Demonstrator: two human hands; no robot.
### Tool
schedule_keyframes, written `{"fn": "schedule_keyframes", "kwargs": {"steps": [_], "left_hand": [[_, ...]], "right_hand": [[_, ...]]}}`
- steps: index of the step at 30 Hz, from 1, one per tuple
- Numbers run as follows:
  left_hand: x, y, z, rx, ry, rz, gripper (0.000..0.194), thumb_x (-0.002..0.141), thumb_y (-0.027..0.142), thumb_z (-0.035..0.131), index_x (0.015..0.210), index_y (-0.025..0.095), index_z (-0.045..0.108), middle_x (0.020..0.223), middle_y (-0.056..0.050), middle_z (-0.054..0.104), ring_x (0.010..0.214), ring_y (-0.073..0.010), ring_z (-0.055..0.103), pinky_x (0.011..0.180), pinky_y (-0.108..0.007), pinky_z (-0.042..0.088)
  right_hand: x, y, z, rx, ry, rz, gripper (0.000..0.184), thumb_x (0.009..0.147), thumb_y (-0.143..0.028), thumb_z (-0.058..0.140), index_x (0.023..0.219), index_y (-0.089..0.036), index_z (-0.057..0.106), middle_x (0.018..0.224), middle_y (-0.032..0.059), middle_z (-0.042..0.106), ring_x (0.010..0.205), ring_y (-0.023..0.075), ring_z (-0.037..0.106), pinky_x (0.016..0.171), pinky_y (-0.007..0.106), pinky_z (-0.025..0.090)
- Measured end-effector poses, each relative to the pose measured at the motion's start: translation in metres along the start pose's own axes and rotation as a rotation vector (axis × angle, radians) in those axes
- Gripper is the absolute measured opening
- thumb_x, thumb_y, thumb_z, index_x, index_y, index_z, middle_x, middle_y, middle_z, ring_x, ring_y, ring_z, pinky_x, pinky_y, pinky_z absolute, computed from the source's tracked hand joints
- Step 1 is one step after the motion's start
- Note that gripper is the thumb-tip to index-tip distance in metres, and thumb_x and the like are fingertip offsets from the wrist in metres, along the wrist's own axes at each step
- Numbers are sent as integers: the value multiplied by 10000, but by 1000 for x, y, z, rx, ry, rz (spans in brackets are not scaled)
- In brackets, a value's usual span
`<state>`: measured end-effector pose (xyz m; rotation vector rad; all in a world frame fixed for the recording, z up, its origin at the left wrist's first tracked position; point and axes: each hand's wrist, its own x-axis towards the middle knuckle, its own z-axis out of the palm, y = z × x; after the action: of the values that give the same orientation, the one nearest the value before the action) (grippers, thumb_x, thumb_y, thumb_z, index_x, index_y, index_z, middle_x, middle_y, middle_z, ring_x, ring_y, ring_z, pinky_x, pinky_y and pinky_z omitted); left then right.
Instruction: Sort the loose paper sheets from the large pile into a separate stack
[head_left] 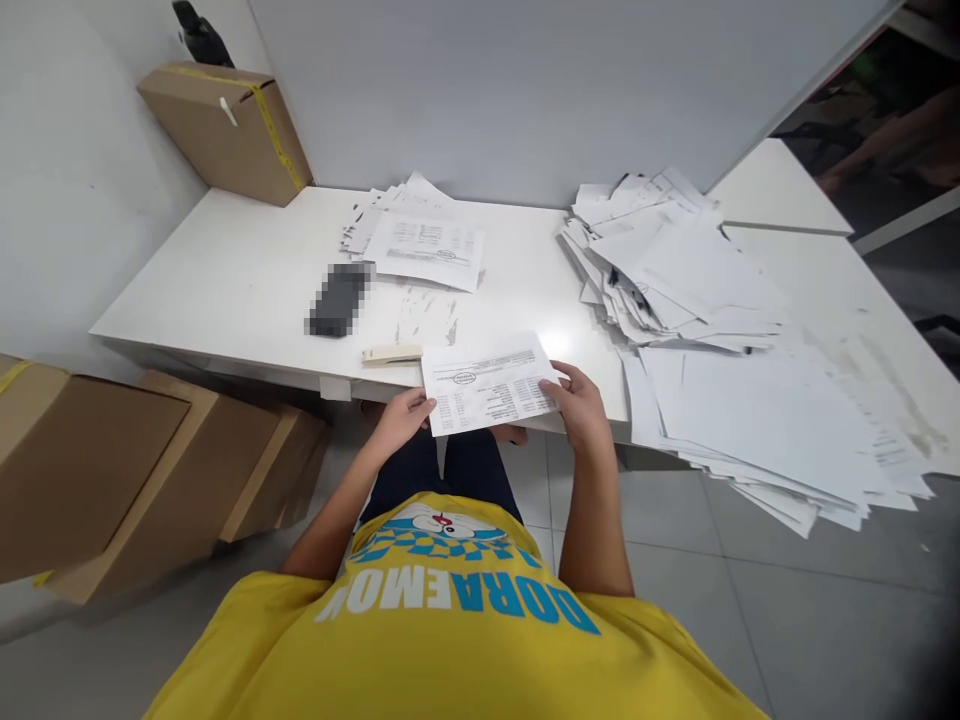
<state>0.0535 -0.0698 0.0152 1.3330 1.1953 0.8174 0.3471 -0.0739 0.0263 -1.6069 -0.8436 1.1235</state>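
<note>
A printed sheet of paper [491,385], with text and an oval stamp, is held level over the table's front edge. My left hand [403,420] pinches its left edge between thumb and fingers. On the opposite side, my right hand [581,402] grips the right edge, thumb on top. Just behind the sheet's left corner lies a cream-coloured stapler-like tool [391,354]. Farther back is a small stack of printed papers [427,240], and left of it a dark blurred-out object [339,300] lies flat.
A tall messy paper pile [667,260] and a spread stack of sheets [757,420] cover the right of the white table [225,270]. One cardboard box [225,130] stands at the back left. Several cardboard boxes [90,460] are on the floor at left.
</note>
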Motion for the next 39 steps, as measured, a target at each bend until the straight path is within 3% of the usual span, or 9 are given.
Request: {"fn": "schedule_keyframes", "kwargs": {"steps": [6,10,14,18,22,25,28,33,39], "left_hand": [[-7,-18,-4,91,126,-2,442,814,605,589,933,195,701,820,-40,730,682,-181,664,520,-251,518],[-12,-21,-4,292,192,70,401,909,540,482,942,200,691,845,-46,738,733,-193,673,623,-275,522],[-17,-29,-12,571,384,242,368,970,427,412,1020,204,700,946,-91,747,855,-236,689,771,-346,522],[-10,-44,-25,752,543,492,311,929,379,509,1077,190,707,1051,-152,723,1047,-303,666,943,-440,477],[11,-49,-36,912,490,638,372,894,350,566,1221,202,664,1253,-159,673,1310,-343,538,1151,-522,299],[25,-46,-38,1040,367,666,535,922,386,529,1421,195,527,1458,-166,551,1471,-339,360,1234,-530,118],[32,-41,-35,1165,290,660,591,969,384,464,1517,170,402,1538,-178,457,1519,-309,269,1253,-510,45],[41,-35,-30,1210,464,665,536,1007,292,413,1513,116,395,1524,-209,460,1501,-301,313,1255,-522,131],[52,-35,-30,1179,469,693,444,1028,228,342,1414,102,522,1404,-194,594,1390,-265,497,1205,-457,331]], "right_hand": [[-10,3,7,4,32,10,595,666,-473,763,1193,-227,636,949,82,756,931,307,705,706,391,552],[-17,5,13,46,12,50,606,649,-442,768,1194,-215,630,940,89,762,921,314,707,663,382,548],[-25,4,17,73,17,78,640,648,-428,770,1231,-213,614,1009,100,758,899,304,697,613,368,539],[-26,2,16,73,2,85,691,662,-449,767,1286,-200,606,1013,103,749,914,305,687,615,369,545],[-23,4,13,60,10,74,694,679,-503,765,1289,-199,632,1008,111,744,967,324,685,645,381,566],[-22,5,12,45,13,80,688,703,-534,750,1295,-198,645,1042,115,740,986,323,686,681,390,578],[-21,4,12,44,-3,86,664,729,-545,730,1291,-200,655,1095,116,737,985,314,688,705,390,578],[-17,2,11,40,-12,92,567,724,-552,712,1173,-205,708,1052,100,749,950,297,686,672,361,558],[-18,-6,7,-29,-112,68,516,814,-577,602,1157,-209,722,921,81,747,779,253,668,572,335,510]]}}
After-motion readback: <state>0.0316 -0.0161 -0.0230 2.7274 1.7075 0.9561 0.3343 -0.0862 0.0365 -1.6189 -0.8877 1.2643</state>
